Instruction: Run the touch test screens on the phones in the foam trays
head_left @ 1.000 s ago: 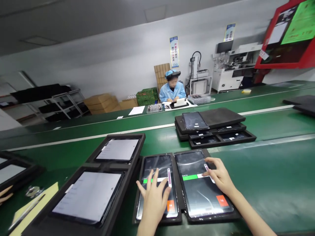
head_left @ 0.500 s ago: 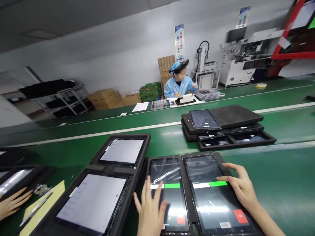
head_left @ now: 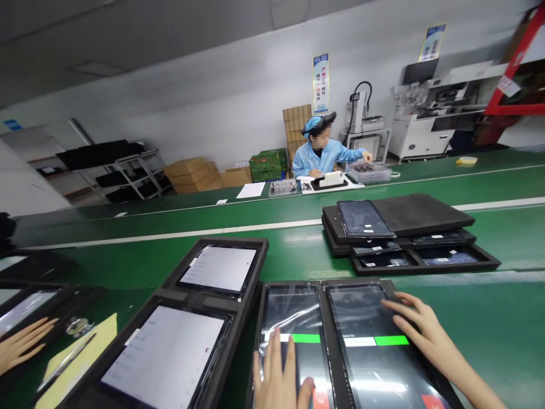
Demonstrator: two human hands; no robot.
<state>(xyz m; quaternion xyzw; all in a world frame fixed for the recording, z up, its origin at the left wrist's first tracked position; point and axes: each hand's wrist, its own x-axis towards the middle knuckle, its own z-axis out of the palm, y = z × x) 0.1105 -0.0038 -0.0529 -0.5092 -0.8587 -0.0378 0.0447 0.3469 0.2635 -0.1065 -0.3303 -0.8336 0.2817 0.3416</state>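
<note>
Two tablets lie side by side in a black foam tray in front of me. My left hand (head_left: 279,375) rests with fingers spread over the left tablet (head_left: 293,309), fingertips near its white and green bar. At the upper right edge of the right tablet (head_left: 361,309), my right hand (head_left: 426,335) has its fingers stretched out and apart, with the index fingertip over the screen. It grips nothing. Both screens are dark with a white and green bar and a red block low down. Film covers them. The lower ends run out of view.
Left of these, another foam tray (head_left: 179,296) holds two tablets with lit white screens. Stacked trays with tablets (head_left: 366,218) stand behind on the green bench (head_left: 289,244). A co-worker's hand (head_left: 28,343) is at far left beside yellow paper (head_left: 100,346). A person in blue (head_left: 326,156) sits opposite.
The view has tilted so things sit lower in it. My left hand has slid lower on the left tablet; my right fingers stay near the right tablet's upper edge. The seated person's arm reached outward.
</note>
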